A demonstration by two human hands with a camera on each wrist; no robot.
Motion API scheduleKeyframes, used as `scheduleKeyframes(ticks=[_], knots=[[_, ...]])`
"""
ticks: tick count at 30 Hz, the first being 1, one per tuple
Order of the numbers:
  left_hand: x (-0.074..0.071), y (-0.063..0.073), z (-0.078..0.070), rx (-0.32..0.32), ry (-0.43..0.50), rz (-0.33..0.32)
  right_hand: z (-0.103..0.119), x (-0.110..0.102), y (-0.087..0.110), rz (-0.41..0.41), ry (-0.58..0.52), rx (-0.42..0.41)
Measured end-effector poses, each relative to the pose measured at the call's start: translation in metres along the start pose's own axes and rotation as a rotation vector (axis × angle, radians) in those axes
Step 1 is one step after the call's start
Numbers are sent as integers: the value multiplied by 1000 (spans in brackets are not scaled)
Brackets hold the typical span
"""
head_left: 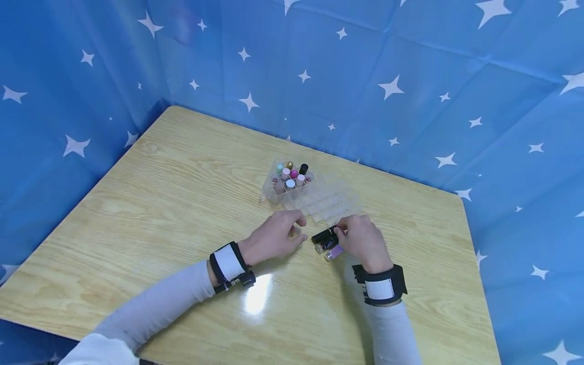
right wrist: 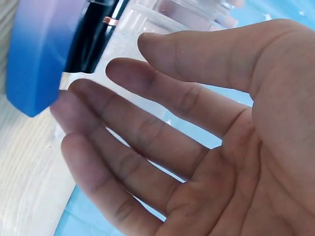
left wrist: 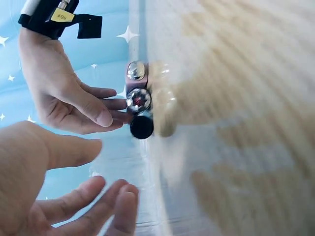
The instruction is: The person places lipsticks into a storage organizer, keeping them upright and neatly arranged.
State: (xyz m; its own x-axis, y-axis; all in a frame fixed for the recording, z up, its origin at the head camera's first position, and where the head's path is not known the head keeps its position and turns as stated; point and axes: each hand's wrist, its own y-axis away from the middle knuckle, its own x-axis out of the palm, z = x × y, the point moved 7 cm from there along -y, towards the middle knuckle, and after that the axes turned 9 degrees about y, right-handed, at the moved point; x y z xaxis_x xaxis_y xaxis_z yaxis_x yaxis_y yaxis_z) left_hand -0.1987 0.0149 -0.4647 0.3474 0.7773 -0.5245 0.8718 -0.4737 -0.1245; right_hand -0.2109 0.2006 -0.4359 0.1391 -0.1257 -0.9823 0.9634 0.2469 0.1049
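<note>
Three lipstick-like tubes lie side by side on the table: a black tube, a dark tube with a shiny end and a purple tube. My right hand is at their right ends, its fingertips touching or very near them. In the right wrist view its fingers are loosely bent, not wrapped round the pink-to-blue tube or the black one. Left of the tubes, my left hand hovers with thumb and fingers apart and nothing between them.
Behind the hands stands a clear divided organizer with several capped cosmetic bottles and tubes upright in it. A transparent ridged tray or lid adjoins it on the right. The wooden table ends at a blue star-patterned curtain.
</note>
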Motion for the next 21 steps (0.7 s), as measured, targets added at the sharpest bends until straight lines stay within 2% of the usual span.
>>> scheduleKeyframes(ticks=[11,21], knots=[[15,5,4,-25,-90,100,9,9,0,32,-23,1],[19,0,0,4,-105,63,19,9,0,25,-20,-49]])
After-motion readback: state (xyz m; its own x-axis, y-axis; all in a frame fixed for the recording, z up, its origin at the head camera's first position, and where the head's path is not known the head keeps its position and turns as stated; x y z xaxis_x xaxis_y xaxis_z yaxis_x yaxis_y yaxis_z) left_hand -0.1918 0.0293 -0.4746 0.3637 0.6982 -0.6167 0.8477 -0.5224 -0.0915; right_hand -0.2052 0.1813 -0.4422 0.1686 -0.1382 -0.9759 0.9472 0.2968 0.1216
